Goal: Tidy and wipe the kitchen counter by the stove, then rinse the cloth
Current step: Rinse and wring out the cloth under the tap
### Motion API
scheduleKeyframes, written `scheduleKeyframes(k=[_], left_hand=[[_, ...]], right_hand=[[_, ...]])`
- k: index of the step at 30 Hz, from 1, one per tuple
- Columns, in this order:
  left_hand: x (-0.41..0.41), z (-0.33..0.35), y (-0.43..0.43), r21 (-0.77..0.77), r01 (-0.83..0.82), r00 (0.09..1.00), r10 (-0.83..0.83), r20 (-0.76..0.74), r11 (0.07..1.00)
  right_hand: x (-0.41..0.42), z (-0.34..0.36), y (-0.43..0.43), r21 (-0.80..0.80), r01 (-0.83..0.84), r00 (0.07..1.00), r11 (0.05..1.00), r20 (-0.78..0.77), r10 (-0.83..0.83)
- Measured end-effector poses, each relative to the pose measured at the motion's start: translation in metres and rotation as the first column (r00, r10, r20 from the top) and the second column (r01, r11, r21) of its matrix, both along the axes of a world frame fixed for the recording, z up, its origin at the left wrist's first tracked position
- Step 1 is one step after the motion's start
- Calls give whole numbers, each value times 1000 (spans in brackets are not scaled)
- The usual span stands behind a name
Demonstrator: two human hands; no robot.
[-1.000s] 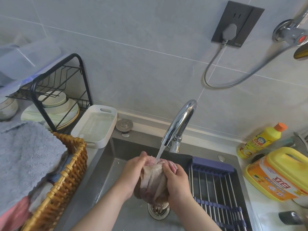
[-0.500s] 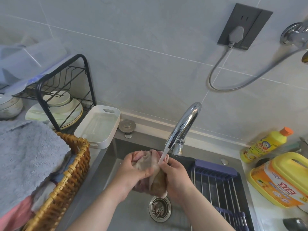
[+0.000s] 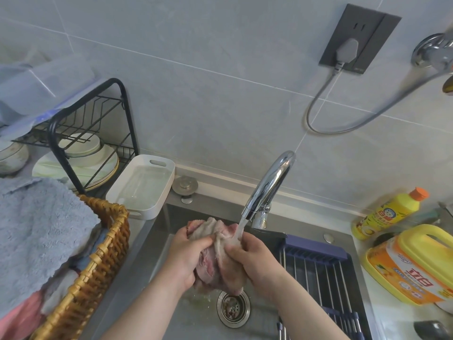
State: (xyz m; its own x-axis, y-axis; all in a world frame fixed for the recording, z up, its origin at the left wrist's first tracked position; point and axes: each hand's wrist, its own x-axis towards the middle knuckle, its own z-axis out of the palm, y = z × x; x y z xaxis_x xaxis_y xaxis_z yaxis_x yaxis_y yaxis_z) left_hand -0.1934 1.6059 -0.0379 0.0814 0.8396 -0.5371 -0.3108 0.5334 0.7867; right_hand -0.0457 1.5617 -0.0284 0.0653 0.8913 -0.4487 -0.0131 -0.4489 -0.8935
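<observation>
A wet pinkish-beige cloth (image 3: pixel 215 244) is bunched up over the steel sink (image 3: pixel 159 244). My left hand (image 3: pixel 186 258) grips its left side with curled fingers. Gripping the right side is my right hand (image 3: pixel 255 258), directly under the water stream. The chrome faucet (image 3: pixel 269 185) arches over from the back of the sink, and water runs from its spout onto the cloth and my right hand. The round drain strainer (image 3: pixel 232 307) lies just below the cloth.
A dark blue drying rack (image 3: pixel 318 263) spans the sink's right half. A white tray (image 3: pixel 142 187) and a wicker basket (image 3: pixel 98 271) holding towels stand left. A black dish rack (image 3: pixel 93 133) holds plates. Yellow detergent bottles (image 3: pixel 389 214) (image 3: pixel 416 263) stand right. A cord hangs from the wall socket (image 3: pixel 355 38).
Both hands have shifted the cloth between them, rubbing it under the stream. The bundle has moved slightly left, so the water now lands nearer my right hand.
</observation>
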Motion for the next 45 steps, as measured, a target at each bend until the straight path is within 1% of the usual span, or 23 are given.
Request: scheduleKeyframes(k=[3,4,5,7,9,12,14,16,18,21,24,27,29,31,33,34,35,37,38,39,40,42,45], left_hand=[[1,0,4,19,-11,999,11,-37,1000],[2,-1,5,26,-10,998,11,-55,1000],[4,-1,5,30,-2,998,4,-69,1000],[7,-2,3,38,29,995,-25,-93,999],[10,-4,1,55,56,993,-50,-105,997],[10,-5,-2,54,52,995,-47,-91,997],[8,-4,-3,34,91,996,-91,1,995],[5,-2,-6,22,184,975,-185,124,983],[3,1,-9,32,291,941,-292,171,956],[1,2,-7,58,359,930,-362,65,932],[0,2,-2,90,365,931,-361,-59,926],[3,1,2,153,377,916,-344,-207,913],[6,-1,2,167,366,903,-306,-301,916],[10,-4,0,177,343,904,-272,-330,923],[14,-3,-3,171,330,908,-263,-327,928],[16,-2,-4,152,330,912,-274,-304,932],[16,-3,-5,114,317,933,-288,-218,942],[17,-4,-4,10,267,962,-267,58,964],[14,-5,-3,-33,248,958,-240,157,968],[12,-5,-1,-43,260,944,-245,221,965],[11,-3,1,-33,284,928,-266,262,958],[11,1,0,10,355,893,-342,294,935],[11,8,-1,62,418,857,-416,304,906]], right_hand=[[-3,-2,3,-43,59,955,997,292,-44],[-3,-3,3,-28,74,936,997,346,-59],[-2,-3,1,6,79,932,997,355,-76],[-1,-4,-3,46,93,966,995,236,-101],[-1,-7,-7,22,77,990,997,113,-79],[0,-9,-10,49,90,982,995,160,-96],[0,-7,-9,54,149,982,987,106,-154],[-1,-3,-7,35,234,972,972,7,-234],[-1,-1,-5,13,315,947,949,-73,-314],[-1,-1,-4,-45,365,910,930,-193,-367],[1,3,-7,-68,336,887,939,-312,-340],[3,6,-6,-41,288,916,957,-279,-288],[5,6,-5,-57,293,910,955,-289,-296],[8,5,-3,-93,324,883,942,-327,-336],[9,3,-3,-142,382,842,913,-354,-407],[8,2,-4,-171,408,821,897,-361,-442],[8,0,-5,-201,427,802,882,-367,-472],[10,-2,-8,-249,460,755,852,-395,-523],[12,-3,-9,-269,480,726,835,-413,-550],[15,-4,-9,-284,498,700,819,-425,-573],[18,-3,-9,-296,513,677,806,-436,-592],[22,-3,-9,-306,528,651,792,-454,-609],[24,-2,-8,-288,508,665,812,-468,-582]])
